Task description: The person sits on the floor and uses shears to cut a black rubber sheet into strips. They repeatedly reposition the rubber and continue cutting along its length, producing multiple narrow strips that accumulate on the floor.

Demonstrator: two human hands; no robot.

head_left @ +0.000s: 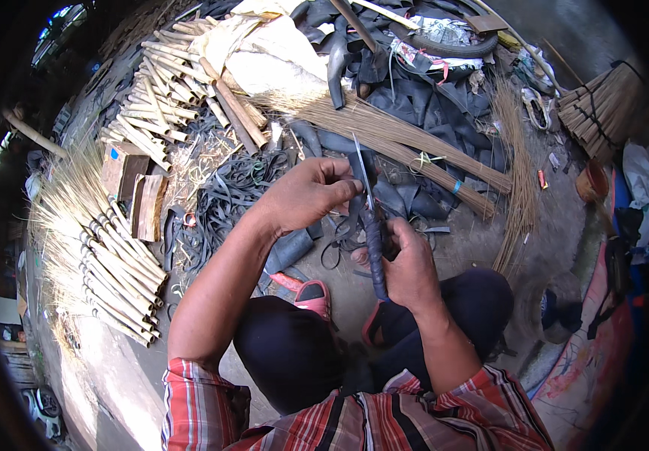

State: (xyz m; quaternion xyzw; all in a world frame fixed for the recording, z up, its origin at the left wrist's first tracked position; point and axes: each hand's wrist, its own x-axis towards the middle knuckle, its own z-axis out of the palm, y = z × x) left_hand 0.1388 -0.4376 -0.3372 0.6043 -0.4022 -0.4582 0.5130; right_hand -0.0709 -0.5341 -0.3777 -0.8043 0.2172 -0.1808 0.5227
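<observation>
A bladed tool (374, 244) with a dark wrapped handle is being held out in front of the knees, its pointed metal blade being aimed away from the body. The handle is being gripped by the right hand (409, 267), whose fingers are being wrapped about it. The left hand (313, 189) is being held beside the blade, its thumb and fingers being curled close to one another; whether anything is being pinched there cannot be told. The two hands are being held near each other but apart.

Beyond the left forearm, a tangle of black rubber strips (238, 184) is being spread over the ground. Farther left, a row of grass brooms (122, 274) with pale handles is being lit by the sun, and two wooden blocks (148, 207) are being set near them. Above these, cut cane lengths (161, 109) are being heaped beside a whitish sheet (276, 60).

Black rubber sheets (445, 105) are being partly covered by long bundles of thin bristles (407, 143). At far right, a thick bundle of stalks (599, 111) is being bound by dark bands.
</observation>
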